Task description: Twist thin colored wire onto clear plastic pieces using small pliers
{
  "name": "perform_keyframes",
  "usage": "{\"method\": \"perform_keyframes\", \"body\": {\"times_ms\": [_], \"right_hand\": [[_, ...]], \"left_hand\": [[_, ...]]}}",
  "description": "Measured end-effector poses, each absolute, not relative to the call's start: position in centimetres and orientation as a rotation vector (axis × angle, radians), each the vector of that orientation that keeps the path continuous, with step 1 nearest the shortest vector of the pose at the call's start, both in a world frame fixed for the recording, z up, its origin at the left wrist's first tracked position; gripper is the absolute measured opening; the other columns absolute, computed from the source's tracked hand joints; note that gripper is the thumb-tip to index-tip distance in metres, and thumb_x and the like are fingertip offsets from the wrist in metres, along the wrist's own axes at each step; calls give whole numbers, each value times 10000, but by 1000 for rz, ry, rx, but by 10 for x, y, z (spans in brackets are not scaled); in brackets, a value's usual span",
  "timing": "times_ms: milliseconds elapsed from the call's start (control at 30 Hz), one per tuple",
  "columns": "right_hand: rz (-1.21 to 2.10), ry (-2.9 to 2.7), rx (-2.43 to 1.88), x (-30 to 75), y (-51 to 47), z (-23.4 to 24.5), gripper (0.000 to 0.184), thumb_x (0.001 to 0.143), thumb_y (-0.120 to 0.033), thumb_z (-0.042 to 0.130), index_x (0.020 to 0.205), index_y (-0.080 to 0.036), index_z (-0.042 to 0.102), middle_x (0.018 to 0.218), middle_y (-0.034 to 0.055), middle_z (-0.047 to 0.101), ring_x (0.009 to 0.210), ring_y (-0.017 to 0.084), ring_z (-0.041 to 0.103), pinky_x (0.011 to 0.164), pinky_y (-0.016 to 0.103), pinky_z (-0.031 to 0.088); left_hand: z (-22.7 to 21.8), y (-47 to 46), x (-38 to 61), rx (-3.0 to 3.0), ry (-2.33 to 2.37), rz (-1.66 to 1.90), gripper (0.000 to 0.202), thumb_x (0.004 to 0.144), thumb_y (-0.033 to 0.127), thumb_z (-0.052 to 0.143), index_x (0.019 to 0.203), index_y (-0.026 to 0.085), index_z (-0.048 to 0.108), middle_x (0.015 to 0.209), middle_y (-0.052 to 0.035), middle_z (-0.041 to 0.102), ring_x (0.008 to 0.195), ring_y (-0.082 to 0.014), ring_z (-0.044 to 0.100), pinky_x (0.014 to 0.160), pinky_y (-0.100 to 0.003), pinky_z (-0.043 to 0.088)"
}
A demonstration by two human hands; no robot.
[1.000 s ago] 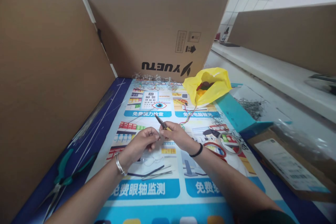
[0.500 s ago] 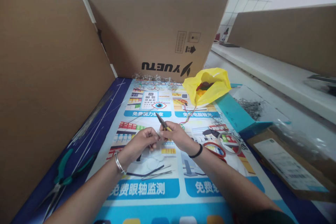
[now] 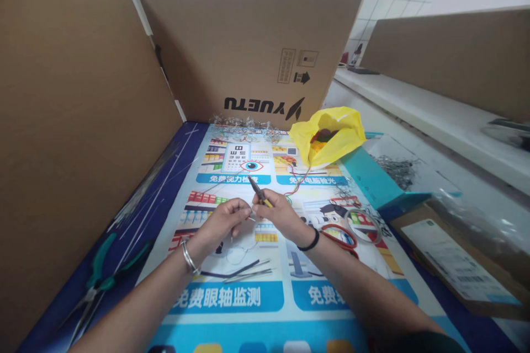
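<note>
My right hand (image 3: 280,214) is closed around small pliers (image 3: 257,191) with yellow handles, their dark jaws pointing up and to the left, away from me. Close beside it, my left hand (image 3: 223,223) pinches a thin, pale wire (image 3: 252,218) between thumb and fingers. Only a short piece of that wire shows between the hands; its exact shape is too small to make out. Below the left hand, a few dark and silvery rods (image 3: 248,271) lie on the printed sheet (image 3: 232,336).
Green-handled pliers (image 3: 99,273) lie at left near long thin wires (image 3: 141,193). Tangled silvery wire (image 3: 244,127) sits at the back by the cardboard wall (image 3: 248,38). A yellow bag (image 3: 331,138), red and clear coils (image 3: 339,236), a teal box (image 3: 376,176) and a parcel (image 3: 455,259) occupy the right.
My hands stay in nearly the same place. The left fingers have shifted slightly, and a short piece of wire shows more plainly between the hands. The pliers stay in my right hand.
</note>
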State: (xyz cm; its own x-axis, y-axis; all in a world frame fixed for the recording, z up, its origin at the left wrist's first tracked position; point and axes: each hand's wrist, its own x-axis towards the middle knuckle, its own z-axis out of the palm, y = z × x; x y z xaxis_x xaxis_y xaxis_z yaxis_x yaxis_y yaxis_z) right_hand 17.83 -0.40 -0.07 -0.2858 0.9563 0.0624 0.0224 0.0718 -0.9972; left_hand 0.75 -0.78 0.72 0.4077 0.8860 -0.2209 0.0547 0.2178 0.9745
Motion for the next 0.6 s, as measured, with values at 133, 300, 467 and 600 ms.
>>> {"method": "perform_keyframes", "body": {"times_ms": [133, 300, 467, 600], "right_hand": [[1317, -1506, -1049, 177, -5, 0, 109, 717, -263, 591, 772, -192, 530, 649, -48, 479, 586, 96, 430, 562, 224, 355], [1289, -1519, -1044, 176, -4, -3, 110, 711, -265, 595, 761, -189, 533, 681, -38, 484, 616, 100, 424, 570, 220, 350], [1308, -1503, -1019, 175, -4, -6, 112, 723, -273, 595, 765, -189, 533, 665, -44, 464, 602, 96, 407, 564, 219, 338], [1309, -1515, -1019, 175, -4, -5, 107, 742, -273, 585, 783, -187, 536, 650, -47, 459, 592, 96, 407, 568, 221, 341]], "left_hand": [[6, -7, 7, 1234, 985, 724, 243, 713, 383, 654, 735, 159, 561, 542, 38, 520, 471, -81, 452, 488, -196, 303], [2, -6, 8, 1265, 980, 782, 231, 691, 354, 679, 703, 153, 565, 604, 33, 506, 542, -87, 439, 523, -201, 316], [4, -7, 9, 1279, 1013, 784, 236, 722, 378, 650, 709, 162, 554, 563, 47, 502, 512, -80, 435, 514, -196, 316], [6, -8, 9, 1316, 1034, 806, 246, 735, 383, 641, 684, 159, 553, 516, 51, 483, 479, -70, 414, 489, -189, 300]]}}
